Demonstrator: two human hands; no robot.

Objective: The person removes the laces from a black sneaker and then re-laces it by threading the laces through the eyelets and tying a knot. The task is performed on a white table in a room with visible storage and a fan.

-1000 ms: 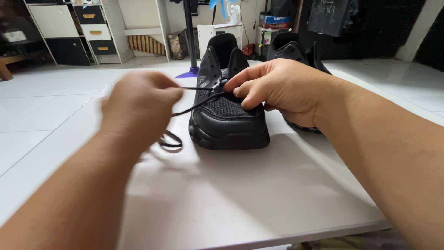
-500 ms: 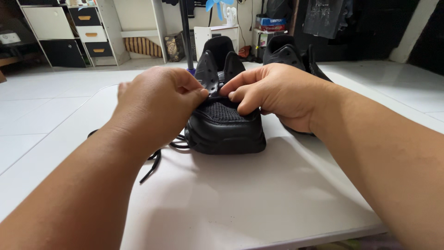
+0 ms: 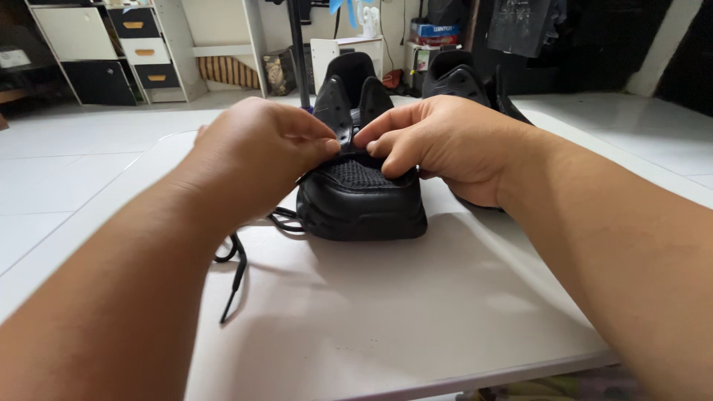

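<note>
A black sneaker (image 3: pixel 362 202) stands on a low white table (image 3: pixel 386 312), toe towards me, tongue upright. My left hand (image 3: pixel 256 152) pinches the black shoelace at the lowest eyelets on the shoe's left side. My right hand (image 3: pixel 438 141) pinches at the same spot from the right, fingertips nearly meeting the left ones. The loose end of the shoelace (image 3: pixel 234 275) trails off the shoe's left side onto the table. A second black sneaker (image 3: pixel 460 78) stands behind my right hand, mostly hidden.
The table's front edge runs close to me. Beyond lie white floor tiles (image 3: pixel 67 171), a drawer unit (image 3: pixel 141 44) and white shelves at the back left, a dark pole (image 3: pixel 300 52) behind the shoe, and boxes and dark clothing at the back right.
My left hand moved right from out at the side to the shoe's eyelets, meeting the right hand. The taut lace went slack and its end now lies on the table.
</note>
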